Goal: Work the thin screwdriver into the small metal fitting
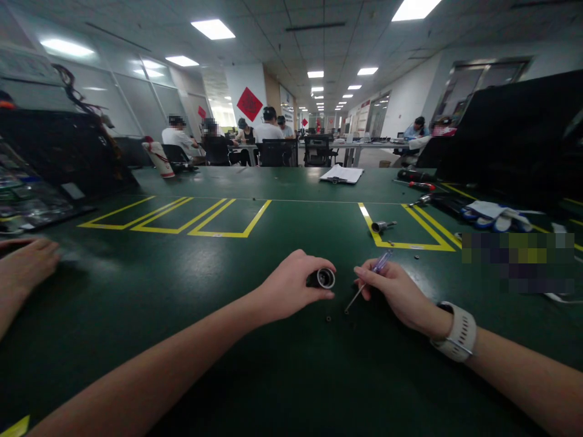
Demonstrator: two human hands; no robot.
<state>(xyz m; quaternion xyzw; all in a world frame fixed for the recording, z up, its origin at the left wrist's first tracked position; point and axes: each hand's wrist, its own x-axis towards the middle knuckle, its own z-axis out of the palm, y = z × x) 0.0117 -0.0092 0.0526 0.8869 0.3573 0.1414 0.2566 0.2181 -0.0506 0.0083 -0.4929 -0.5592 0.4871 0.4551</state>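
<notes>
My left hand point(291, 285) is closed around a short dark cylinder point(325, 278), gripped between thumb and fingers with its metal-rimmed open end facing me. In my right hand point(394, 288) is a thin screwdriver with a clear purple handle point(381, 261), its shaft slanting down to the left. The tip touches or hovers just over a tiny dark part by the green table; I cannot tell which. A small dark ring point(328, 318) lies below the cylinder. Beyond my right hand, a metal part with a shaft point(383, 226) rests inside a yellow-taped outline.
Another person's hand point(30, 264) rests at the left edge. A clipboard with papers point(341, 174) lies farther back. To the right are a red-handled screwdriver point(421, 186), a power tool point(439, 201) and gloves point(496, 216). A bottle point(159, 158) stands at the back left.
</notes>
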